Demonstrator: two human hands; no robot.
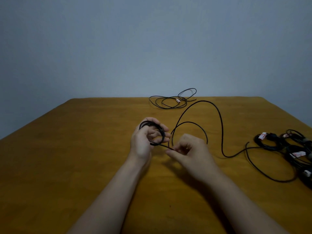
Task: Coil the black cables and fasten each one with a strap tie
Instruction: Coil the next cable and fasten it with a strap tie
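Loops of black cable sit in the left hand (145,139), whose fingers curl round the small coil (156,132) just above the table (67,149). The right hand (189,149) is close beside it and pinches the same cable between thumb and finger, right where it leaves the coil. The loose part (219,119) of this cable rises in 2 tall bends and then runs along the table toward the pile of cables (285,146) on the right. I think the coil could spring open if the left fingers let go a little, because the cable looks stiff and no tie holds it yet. The long loose part could also catch on the pile as it gets pulled in, and drag those cables along. It might twist into a knot too if it is pulled fast. 1 more cable (170,103) lies loose at the far edge of the table, well apart from the hands. The pile is cut off by the side of the picture, so I cannot count it. Small white and red bits sit on it, but the room is dim and I cannot tell if they are ties. I see no strap tie near the hands.
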